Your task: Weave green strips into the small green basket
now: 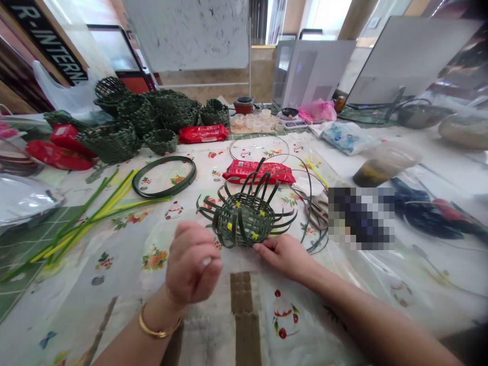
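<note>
A partly woven dark green basket (244, 223) stands on the table in front of me, its loose strip ends sticking out all round and several small yellow pieces worked into it. My right hand (284, 255) pinches the near lower edge of this basket between thumb and fingers. Left of the basket and apart from it, my left hand (194, 262) is raised with its fingers curled in. What those fingers hold, if anything, is hidden. A thin dark strand (310, 203) loops out at the basket's right, beside a pair of scissors (317, 212).
Red packets (259, 172) lie behind the basket. A coil of green strip (163, 194) and green and yellow strips (91, 218) lie to the left. Finished green baskets (168, 114) are piled at the back left. A plastic cup of dark liquid (375, 170) is at the right.
</note>
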Demonstrator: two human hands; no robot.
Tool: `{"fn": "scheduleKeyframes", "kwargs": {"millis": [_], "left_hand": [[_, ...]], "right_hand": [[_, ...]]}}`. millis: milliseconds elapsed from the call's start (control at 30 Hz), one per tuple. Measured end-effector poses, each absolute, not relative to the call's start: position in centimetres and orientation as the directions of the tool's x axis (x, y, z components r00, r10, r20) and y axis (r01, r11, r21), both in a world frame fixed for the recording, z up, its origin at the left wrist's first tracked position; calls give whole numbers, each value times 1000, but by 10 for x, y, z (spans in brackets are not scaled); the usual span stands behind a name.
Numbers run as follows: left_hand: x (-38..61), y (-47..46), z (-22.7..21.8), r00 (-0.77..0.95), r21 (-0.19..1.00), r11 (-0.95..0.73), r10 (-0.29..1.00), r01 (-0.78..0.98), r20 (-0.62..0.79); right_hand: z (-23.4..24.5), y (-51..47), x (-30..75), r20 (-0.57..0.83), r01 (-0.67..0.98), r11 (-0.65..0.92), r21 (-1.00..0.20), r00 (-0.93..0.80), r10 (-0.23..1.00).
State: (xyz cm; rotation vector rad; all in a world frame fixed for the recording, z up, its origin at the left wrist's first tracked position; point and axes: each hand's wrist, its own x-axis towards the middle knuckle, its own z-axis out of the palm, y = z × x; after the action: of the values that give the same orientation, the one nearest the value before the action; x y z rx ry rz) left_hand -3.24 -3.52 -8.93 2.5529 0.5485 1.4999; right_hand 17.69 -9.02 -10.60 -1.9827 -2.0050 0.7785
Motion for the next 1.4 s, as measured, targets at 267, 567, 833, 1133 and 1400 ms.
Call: {"fn": "scheduleKeyframes", "kwargs": {"millis": [267, 567, 833, 1133, 1400], "left_hand": [[-1, -48, -107, 660, 82, -872, 423, 482, 621], [10, -77, -110, 534, 237, -677, 710, 697, 459], [11, -77, -119, 583, 215, -687, 711, 694, 393], [5, -69, -120, 699, 84, -851, 478, 518, 532], [-6, -65, -125, 793, 113, -901, 423, 418, 439]], "right_hand": [[-109, -89, 176, -161, 863, -19, -504, -72, 984], [-106, -89, 177, -188, 854, -9, -520, -104, 977], [-108, -89, 179, -226, 870, 4, -493, -133, 965], [-109, -90, 186, -247, 837, -7, -548, -153, 957], [-109, -88, 187, -316, 833, -47, -551, -156, 936]]}}
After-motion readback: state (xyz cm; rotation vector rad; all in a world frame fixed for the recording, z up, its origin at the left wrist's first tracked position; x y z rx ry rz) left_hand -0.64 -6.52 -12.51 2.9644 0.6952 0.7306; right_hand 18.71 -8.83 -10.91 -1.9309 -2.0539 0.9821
